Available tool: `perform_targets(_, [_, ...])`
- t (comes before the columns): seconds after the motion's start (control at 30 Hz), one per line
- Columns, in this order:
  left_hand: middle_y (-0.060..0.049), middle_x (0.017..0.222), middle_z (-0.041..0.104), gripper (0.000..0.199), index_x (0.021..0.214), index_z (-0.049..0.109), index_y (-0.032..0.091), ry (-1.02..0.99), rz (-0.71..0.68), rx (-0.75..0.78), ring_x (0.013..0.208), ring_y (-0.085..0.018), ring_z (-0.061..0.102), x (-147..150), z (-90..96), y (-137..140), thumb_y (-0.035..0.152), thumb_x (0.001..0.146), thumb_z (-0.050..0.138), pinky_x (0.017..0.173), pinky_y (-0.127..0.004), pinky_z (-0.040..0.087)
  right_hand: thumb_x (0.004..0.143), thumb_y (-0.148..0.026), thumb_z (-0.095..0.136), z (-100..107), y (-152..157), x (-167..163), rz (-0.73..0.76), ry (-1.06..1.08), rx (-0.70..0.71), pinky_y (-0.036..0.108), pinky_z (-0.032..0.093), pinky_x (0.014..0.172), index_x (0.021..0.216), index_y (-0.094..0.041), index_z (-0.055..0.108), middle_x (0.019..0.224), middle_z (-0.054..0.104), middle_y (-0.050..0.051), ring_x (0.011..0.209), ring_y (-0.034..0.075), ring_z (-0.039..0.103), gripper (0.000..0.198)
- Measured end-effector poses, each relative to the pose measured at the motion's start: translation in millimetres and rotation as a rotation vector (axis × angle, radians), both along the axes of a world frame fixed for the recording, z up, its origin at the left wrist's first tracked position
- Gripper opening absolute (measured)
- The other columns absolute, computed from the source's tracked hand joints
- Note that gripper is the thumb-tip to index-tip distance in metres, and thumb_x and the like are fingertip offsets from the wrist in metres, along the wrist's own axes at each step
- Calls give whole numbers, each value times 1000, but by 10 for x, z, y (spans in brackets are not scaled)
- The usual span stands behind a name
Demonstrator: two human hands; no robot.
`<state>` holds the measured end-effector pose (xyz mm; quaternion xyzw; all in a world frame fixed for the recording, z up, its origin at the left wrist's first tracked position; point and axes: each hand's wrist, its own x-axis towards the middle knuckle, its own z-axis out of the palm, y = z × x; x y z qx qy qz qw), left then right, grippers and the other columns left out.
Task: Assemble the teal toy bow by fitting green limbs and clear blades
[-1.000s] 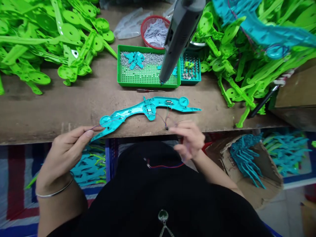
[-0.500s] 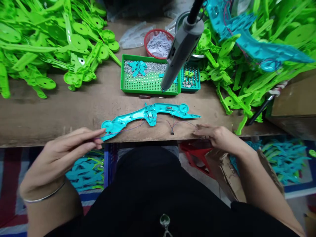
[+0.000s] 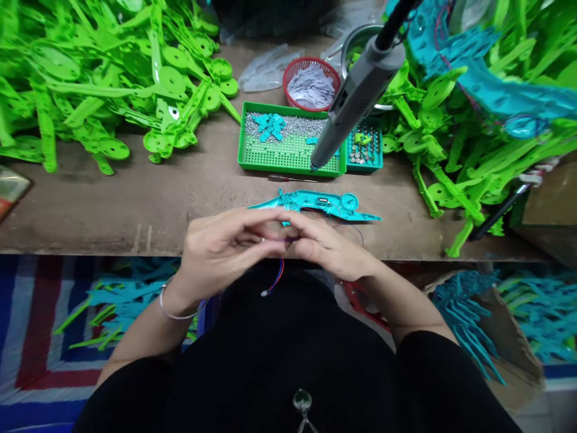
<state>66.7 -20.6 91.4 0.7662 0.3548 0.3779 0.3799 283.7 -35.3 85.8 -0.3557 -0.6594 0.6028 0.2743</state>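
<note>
My left hand (image 3: pixel 220 255) and my right hand (image 3: pixel 336 246) meet at the bench's front edge, fingertips pinched together. Between them run thin red and blue wires (image 3: pixel 280 273), whose loose end hangs below with a small white connector (image 3: pixel 264 293). Just behind my fingers a long turquoise plastic shell (image 3: pixel 304 197) lies on the bench, its hollow side up. My hands cover its left part. A thin wire loops out on the bench beside my right hand.
A green tray (image 3: pixel 288 156) of screws and turquoise pieces stands behind the shell, next to a small turquoise box (image 3: pixel 365 162). A screwdriver (image 3: pixel 288 178) lies before it. An electric screwdriver (image 3: pixel 345 102) hangs overhead. Lime-green parts (image 3: pixel 171 78) are heaped on both sides.
My hands have come together from the shell's two ends to the middle, bringing wires between the fingers. The shell stays on the bench. The view has shifted slightly left.
</note>
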Motion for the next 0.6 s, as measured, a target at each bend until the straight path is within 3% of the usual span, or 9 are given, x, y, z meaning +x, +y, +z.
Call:
perform_targets(0.1, [1, 94, 78, 41, 125, 65, 27, 21, 185, 141, 77, -13, 75, 61, -192, 117, 32, 86, 76, 75, -24, 64, 98, -61, 42, -153, 18, -115, -51, 151, -319, 34, 62, 73, 142, -21, 46, 103, 73, 8, 84, 18, 73, 60])
perform_targets(0.17, [-1, 96, 78, 33, 119, 68, 22, 71, 223, 210, 79, -13, 75, 94, -318, 177, 32, 88, 73, 77, -24, 63, 96, -54, 53, -257, 10, -153, -150, 158, -354, 30, 62, 65, 140, -21, 47, 103, 72, 7, 79, 16, 73, 56])
perform_targets(0.23, [-2, 94, 78, 26, 113, 70, 20, 129, 242, 241, 80, -13, 75, 123, -406, 210, 32, 91, 71, 79, -24, 61, 93, -44, 62, -329, -3, -153, -300, 43, -222, 27, 59, 61, 135, -21, 51, 97, 72, 4, 71, 13, 69, 49])
perform_targets(0.37, [-3, 89, 77, 26, 108, 71, 18, 107, 275, 165, 77, -13, 74, 177, -513, 223, 36, 90, 71, 74, -23, 60, 95, -26, 60, -350, -13, -45, -523, -342, 298, 31, 57, 73, 111, -22, 69, 91, 73, 2, 75, 14, 67, 19])
perform_targets(0.5, [-3, 88, 76, 34, 112, 69, 18, -1, 250, -60, 74, -13, 73, 266, -664, 216, 43, 90, 69, 69, -22, 59, 97, -19, 53, -356, 24, 132, -471, -544, 600, 34, 57, 78, 102, -23, 72, 91, 74, 3, 83, 17, 69, 21])
perform_targets(0.6, [-12, 124, 68, 60, 136, 55, 19, 105, 181, -38, 109, -22, 69, 334, -775, 192, 51, 87, 70, 88, -34, 59, 98, -16, 48, -396, 79, 263, -388, -733, 694, 33, 54, 73, 102, -19, 71, 89, 71, 6, 82, 19, 67, 23])
